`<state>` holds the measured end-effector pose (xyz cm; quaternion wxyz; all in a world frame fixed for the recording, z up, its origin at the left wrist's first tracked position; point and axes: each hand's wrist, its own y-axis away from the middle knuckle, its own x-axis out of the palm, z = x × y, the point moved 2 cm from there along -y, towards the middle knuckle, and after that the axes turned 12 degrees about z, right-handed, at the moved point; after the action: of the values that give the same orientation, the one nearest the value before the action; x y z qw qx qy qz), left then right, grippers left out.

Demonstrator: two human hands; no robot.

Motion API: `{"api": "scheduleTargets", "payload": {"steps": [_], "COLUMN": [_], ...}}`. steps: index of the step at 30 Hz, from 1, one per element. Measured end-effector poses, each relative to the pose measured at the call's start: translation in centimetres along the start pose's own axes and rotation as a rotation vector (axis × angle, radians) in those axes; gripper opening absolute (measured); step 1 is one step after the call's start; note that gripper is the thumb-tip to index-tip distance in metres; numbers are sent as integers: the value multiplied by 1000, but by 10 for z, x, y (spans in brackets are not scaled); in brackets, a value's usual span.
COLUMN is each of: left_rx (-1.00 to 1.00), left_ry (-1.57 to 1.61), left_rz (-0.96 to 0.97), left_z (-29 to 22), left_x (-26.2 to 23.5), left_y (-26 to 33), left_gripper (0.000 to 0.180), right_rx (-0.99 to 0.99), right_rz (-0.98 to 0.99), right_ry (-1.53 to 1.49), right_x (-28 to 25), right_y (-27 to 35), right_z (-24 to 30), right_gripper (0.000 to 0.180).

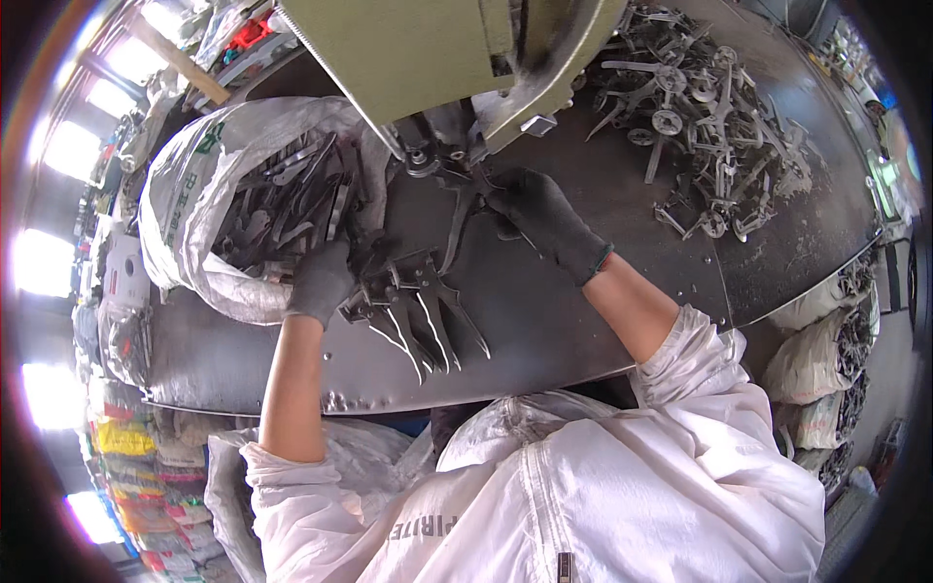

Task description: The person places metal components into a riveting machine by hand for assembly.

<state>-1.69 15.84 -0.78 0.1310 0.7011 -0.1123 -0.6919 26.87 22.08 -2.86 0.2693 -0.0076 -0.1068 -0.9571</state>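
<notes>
Press [457, 58] loomed far centre over worktop [544, 311]. Right hand [539, 219] pinched plier blank [465, 209] under press head; fingers risked crushing. Left hand [321, 282], grip closed on blank pile [418, 311] beside sack [243, 194]; pile might slide off near edge.

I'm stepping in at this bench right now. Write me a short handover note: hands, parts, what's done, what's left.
Left hand: gloved, resting on the small stack of metal blanks fanned out on the steel table.
Right hand: gloved, holding one blank up under the head of the green press.
Supply: open white sack on the left, full of similar blanks.
Done, apparently: the heap of pieces with round discs, far right of the table.
Left: the stack by the left hand and the sack; how many, I can't tell.
</notes>
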Motion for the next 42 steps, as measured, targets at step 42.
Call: {"api": "scheduleTargets", "payload": {"steps": [42], "left_rx": [527], "left_ry": [1188], "left_rz": [149], "left_z": [-142], "left_x": [25], "left_y": [3], "left_gripper": [28], "right_rx": [-176], "right_rz": [-385], "right_ry": [2165], "right_x": [-264], "right_y": [97], "right_z": [108], "right_gripper": [33]}}
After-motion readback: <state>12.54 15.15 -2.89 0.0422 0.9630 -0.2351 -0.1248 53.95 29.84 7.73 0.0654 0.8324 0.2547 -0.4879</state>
